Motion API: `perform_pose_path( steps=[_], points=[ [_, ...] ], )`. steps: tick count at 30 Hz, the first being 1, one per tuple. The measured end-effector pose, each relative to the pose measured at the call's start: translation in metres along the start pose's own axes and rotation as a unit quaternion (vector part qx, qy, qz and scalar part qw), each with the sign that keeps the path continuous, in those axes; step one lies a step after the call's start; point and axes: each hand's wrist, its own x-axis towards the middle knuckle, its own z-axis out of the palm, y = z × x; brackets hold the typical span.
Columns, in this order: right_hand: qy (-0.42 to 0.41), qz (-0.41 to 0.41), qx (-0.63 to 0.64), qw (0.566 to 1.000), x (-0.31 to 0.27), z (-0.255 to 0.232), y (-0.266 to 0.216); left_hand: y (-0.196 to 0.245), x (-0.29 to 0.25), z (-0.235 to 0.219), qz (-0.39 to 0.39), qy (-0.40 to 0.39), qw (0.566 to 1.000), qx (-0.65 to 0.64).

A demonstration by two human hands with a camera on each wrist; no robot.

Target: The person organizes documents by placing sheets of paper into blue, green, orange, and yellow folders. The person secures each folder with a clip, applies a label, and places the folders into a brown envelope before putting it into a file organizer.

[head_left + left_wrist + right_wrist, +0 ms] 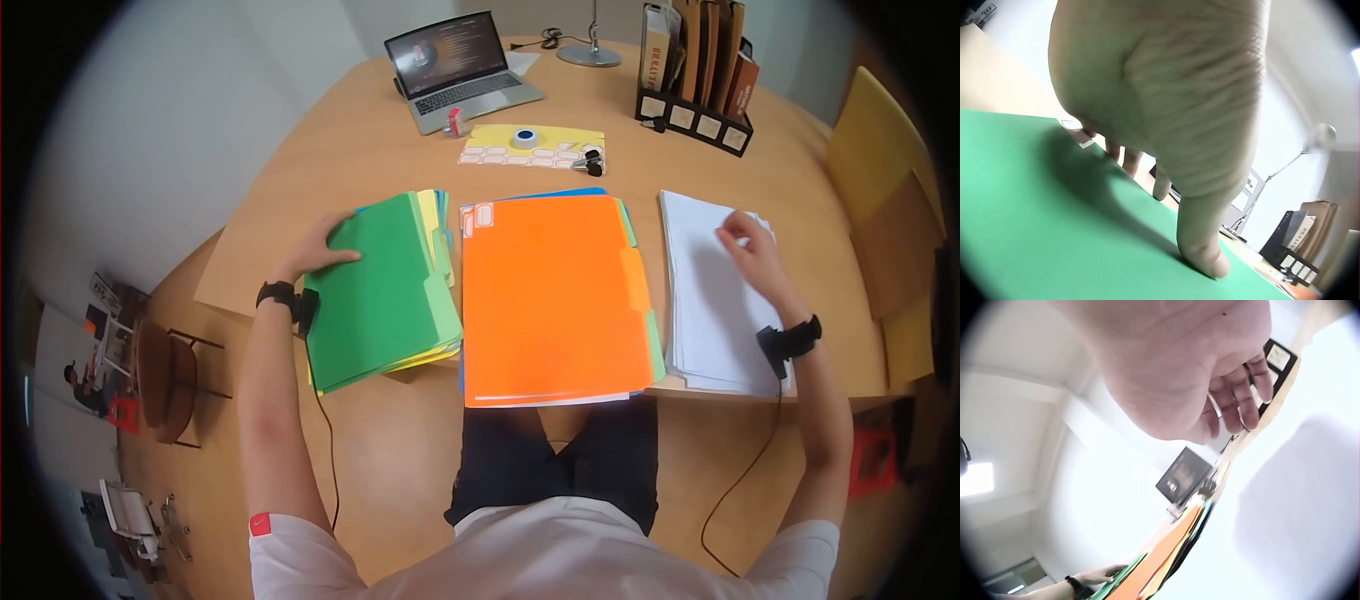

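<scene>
My left hand [325, 250] rests on the upper left corner of a green folder [385, 290], the top one of a stack. In the left wrist view its thumb [1207, 256] presses the green surface, while the other fingers reach to the folder's edge, partly hidden behind the palm. Loosely curled and holding nothing, my right hand [755, 255] hovers over a stack of white paper [700, 300] and casts a shadow on it. Between the hands lies an orange folder [555, 300] on other folders, with orange-bordered labels [484, 215] at its upper left corner.
Behind the stacks lies a yellow sheet with label stickers [490, 145], a roll of tape [525, 138] and black binder clips [590, 162]. Farther back are a laptop [465, 85], a lamp base [590, 54] and a black file rack [690, 120]. Cables hang from both wrists.
</scene>
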Motion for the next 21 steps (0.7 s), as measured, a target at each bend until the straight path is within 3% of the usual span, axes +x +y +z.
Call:
perform_pose_path(
  steps=[2, 5, 9, 12, 16, 21],
  points=[
    [0.036, 0.036, -0.075, 0.996, -0.001, -0.027, 0.047, 0.006, -0.003, -0.006, -0.023, -0.009, 0.999, -0.026],
    [0.063, 0.156, -0.149, 0.974, -0.02, -0.057, 0.097, 0.006, -0.002, -0.011, -0.058, -0.006, 0.995, -0.078],
    [0.107, 0.234, 0.084, 0.963, -0.049, -0.057, 0.153, -0.024, 0.006, -0.004, -0.083, 0.041, 0.989, -0.115],
    [0.164, 0.175, 0.092, 0.966, -0.059, -0.047, 0.163, -0.03, 0.01, -0.003, -0.119, 0.056, 0.983, -0.129],
    [0.121, 0.196, 0.035, 0.973, -0.06, -0.047, 0.144, -0.049, 0.018, -0.001, -0.125, 0.081, 0.979, -0.14],
    [0.123, 0.165, 0.039, 0.978, -0.055, -0.044, 0.171, -0.076, 0.015, -0.018, -0.131, 0.137, 0.951, -0.246]
  ],
)
